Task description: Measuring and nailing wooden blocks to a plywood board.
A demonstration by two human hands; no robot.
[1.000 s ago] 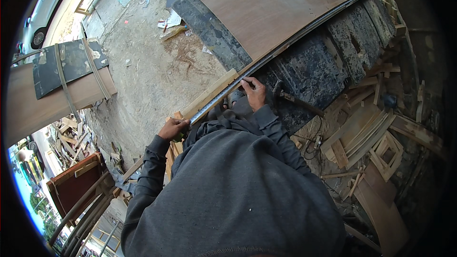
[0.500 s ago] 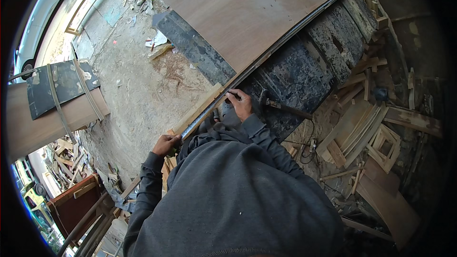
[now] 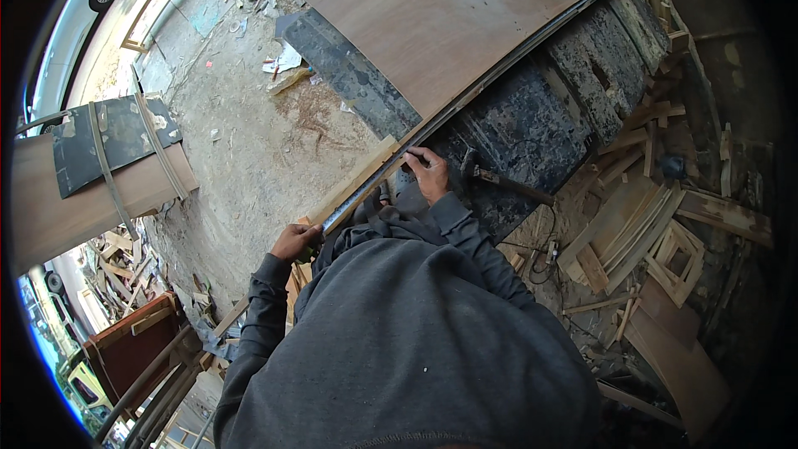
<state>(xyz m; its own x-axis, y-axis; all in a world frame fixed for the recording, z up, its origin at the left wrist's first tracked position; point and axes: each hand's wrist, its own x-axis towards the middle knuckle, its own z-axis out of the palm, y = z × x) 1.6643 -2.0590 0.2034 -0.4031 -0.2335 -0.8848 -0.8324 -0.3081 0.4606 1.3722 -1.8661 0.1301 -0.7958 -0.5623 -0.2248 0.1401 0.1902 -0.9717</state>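
A pale wooden strip [image 3: 357, 179] runs slantwise in front of me, along the edge of the stacked boards. Beside it lies a silvery tape measure blade [image 3: 342, 209], stretched between my hands. My left hand [image 3: 297, 241] is closed round the tape measure at the strip's near end; its case is mostly hidden by my fingers. Toward the far end, my right hand [image 3: 430, 176] has thumb and fingers pinched at the blade's edge; anything small between them is too hidden to tell. A hammer [image 3: 511, 186] rests on the dark worktop, right of my right hand.
A large brown plywood sheet [image 3: 465, 17] covers the worktop [image 3: 524, 133] ahead. Wood offcuts [image 3: 619, 233] and a cable [image 3: 550, 254] lie at the right. Further boards [image 3: 108, 187] stand at the left, near scrap wood [image 3: 116, 274]. A parked car [image 3: 91, 8] shows far left.
The view has shifted slightly, so the scene sits a little further right. Both hands keep to the strip, and the right fingers have altered their pose slightly at the blade.
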